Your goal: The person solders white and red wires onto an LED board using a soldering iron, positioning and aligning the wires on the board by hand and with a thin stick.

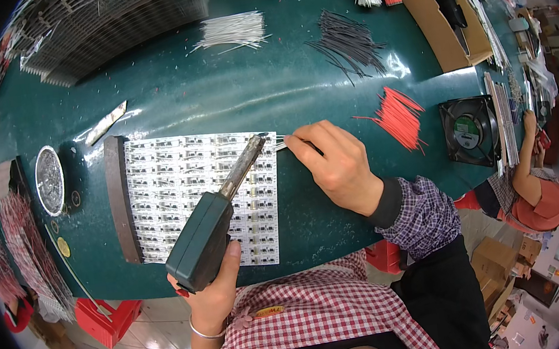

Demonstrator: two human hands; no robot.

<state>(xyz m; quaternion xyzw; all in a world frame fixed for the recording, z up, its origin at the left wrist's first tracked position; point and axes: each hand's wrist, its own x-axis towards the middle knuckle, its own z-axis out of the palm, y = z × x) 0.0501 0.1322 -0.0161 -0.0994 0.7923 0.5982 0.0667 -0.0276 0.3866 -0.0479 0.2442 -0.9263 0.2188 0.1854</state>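
Note:
My left hand (215,298) is wrapped round a dark green soldering gun (201,240). Its long metal tip slants up and away to the top right corner of a white circuit board panel (175,185), which carries rows of small black parts. At that corner my right hand (341,168) pinches thin white wires (281,143) between thumb and forefinger, their ends reaching the panel's edge close to the tip. Whether the tip touches the wire cannot be made out. A dark bar (121,201) lies along the panel's left side.
Loose white wires (232,31), black wires (350,39) and red wires (398,119) lie in piles. A fan (470,131) stands right, near a cardboard box (438,28). Left are a round tin (50,181) and wired strips (31,241). Another person (544,198) sits far right.

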